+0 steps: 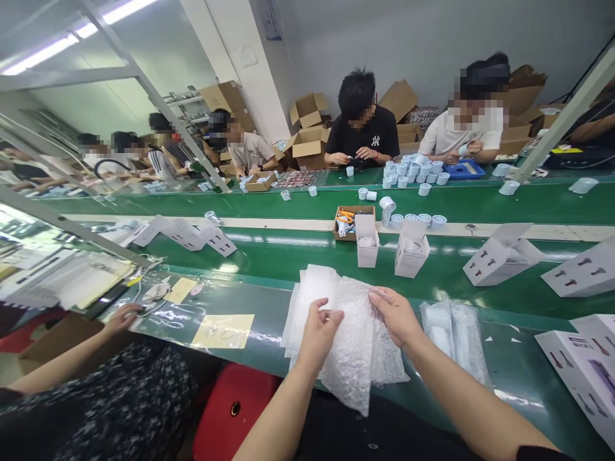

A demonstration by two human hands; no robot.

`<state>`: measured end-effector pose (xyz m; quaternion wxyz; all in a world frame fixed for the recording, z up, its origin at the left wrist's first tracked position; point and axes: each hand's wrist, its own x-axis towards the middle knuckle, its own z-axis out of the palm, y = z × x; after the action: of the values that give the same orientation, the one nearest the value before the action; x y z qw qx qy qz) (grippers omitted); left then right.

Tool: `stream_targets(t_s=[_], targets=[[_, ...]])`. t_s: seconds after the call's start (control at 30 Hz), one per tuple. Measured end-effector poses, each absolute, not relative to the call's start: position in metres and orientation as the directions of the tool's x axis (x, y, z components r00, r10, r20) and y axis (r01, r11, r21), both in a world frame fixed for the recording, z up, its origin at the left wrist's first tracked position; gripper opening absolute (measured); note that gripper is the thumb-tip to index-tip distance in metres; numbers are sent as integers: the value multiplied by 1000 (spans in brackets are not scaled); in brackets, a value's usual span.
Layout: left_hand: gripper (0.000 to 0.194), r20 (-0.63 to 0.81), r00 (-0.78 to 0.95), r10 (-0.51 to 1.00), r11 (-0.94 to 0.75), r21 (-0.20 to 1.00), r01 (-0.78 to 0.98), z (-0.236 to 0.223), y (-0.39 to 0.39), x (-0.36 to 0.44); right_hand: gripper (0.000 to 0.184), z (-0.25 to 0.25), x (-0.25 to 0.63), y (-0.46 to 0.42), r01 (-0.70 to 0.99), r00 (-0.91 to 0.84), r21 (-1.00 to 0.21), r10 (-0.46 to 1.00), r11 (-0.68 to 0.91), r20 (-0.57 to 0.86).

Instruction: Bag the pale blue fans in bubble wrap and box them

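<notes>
Both hands worked a stack of bubble-wrap bags [343, 333] lying at the near edge of the green surface [269, 301] and hanging partly over it. The left hand [321, 330] pinched the top bag, its grip closed with thumb over the sheet. The right hand [394, 315] held the same bag's upper edge, fingers closed on it. Two open white boxes [368, 240] stood upright beyond the stack. A neighbour's hand [122, 318] rested to the left.

white printed boxes [500, 259] and pale round cups [417, 173] sit on the green conveyor [298, 253].
</notes>
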<state>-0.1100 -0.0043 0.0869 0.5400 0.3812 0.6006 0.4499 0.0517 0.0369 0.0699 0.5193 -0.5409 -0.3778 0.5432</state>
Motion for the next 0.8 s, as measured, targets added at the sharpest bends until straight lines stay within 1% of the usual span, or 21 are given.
stream_targets(t_s=[0.03, 0.07, 0.1, 0.13, 0.17, 0.23, 0.3, 0.37, 0.43, 0.47, 0.5, 0.53, 0.57, 0.6, 0.63, 0.67, 0.7, 0.73, 0.77, 0.8], targets=[[52, -386, 31, 922, 388, 919, -77, 84, -11, -109, 50, 67, 55, 38, -129, 153, -977, 970, -169, -188], [52, -450, 190, 872, 474, 874, -104, 79, -18, -106, 49, 64, 60, 40, -98, 184, -982, 967, -161, -176], [48, -502, 317, 805, 556, 824, -107, 74, -25, -102, 48, 63, 67, 43, -69, 217, -986, 963, -151, -162], [41, -551, 391, 737, 627, 773, -94, 68, -31, -97, 47, 62, 75, 46, -17, 261, -991, 956, -135, -135], [35, -601, 409, 687, 682, 727, -78, 62, -34, -93, 47, 61, 85, 50, 55, 312, -991, 945, -121, -98], [29, -675, 327, 661, 728, 682, -65, 51, -35, -87, 46, 60, 105, 58, 212, 411, -970, 911, -118, -21], [27, -697, 218, 683, 719, 694, -31, 43, -29, -84, 51, 55, 122, 62, 328, 475, -932, 880, -157, 19], [26, -697, 146, 702, 701, 712, 32, 37, -22, -82, 61, 46, 132, 56, 362, 492, -913, 870, -188, 16], [25, -725, 132, 676, 718, 689, 104, 32, -21, -79, 70, 29, 131, 41, 486, 422, -862, 903, -145, 86], [25, -747, 136, 651, 732, 665, 146, 30, -23, -77, 69, 18, 127, 30, 572, 336, -814, 934, -102, 119], [24, -769, 136, 624, 744, 639, 197, 29, -26, -76, 66, 6, 121, 19, 651, 222, -757, 968, -57, 118], [24, -790, 135, 598, 751, 611, 251, 28, -30, -76, 63, -7, 114, 7, 713, 89, -701, 994, -16, 69], [24, -811, 130, 570, 758, 580, 298, 28, -35, -77, 61, -21, 107, -4, 743, -33, -670, 999, 3, -33], [22, -811, 114, 574, 738, 573, 358, 28, -39, -78, 64, -34, 99, -13, 749, -130, -662, 980, -2, -151], [18, -774, 90, 627, 668, 594, 449, 28, -44, -81, 67, -45, 92, -20, 744, -207, -669, 948, -8, -242], [15, -688, 78, 721, 534, 625, 569, 28, -48, -84, 71, -53, 85, -24, 719, -268, -695, 921, -6, -284], [14, -550, 106, 828, 333, 636, 697, 27, -51, -87, 73, -58, 79, -26, 680, -313, -734, 908, 9, -279], [17, -374, 192, 907, 77, 597, 799, 25, -52, -89, 73, -61, 74, -26, 632, -340, -774, 910, 33, -239], [22, -216, 322, 922, -175, 508, 843, 21, -53, -91, 71, -60, 71, -24, 579, -346, -813, 922, 63, -174], [25, -127, 447, 885, -363, 412, 836, 16, -51, -92, 67, -56, 69, -21, 543, -332, -835, 935, 84, -122]])
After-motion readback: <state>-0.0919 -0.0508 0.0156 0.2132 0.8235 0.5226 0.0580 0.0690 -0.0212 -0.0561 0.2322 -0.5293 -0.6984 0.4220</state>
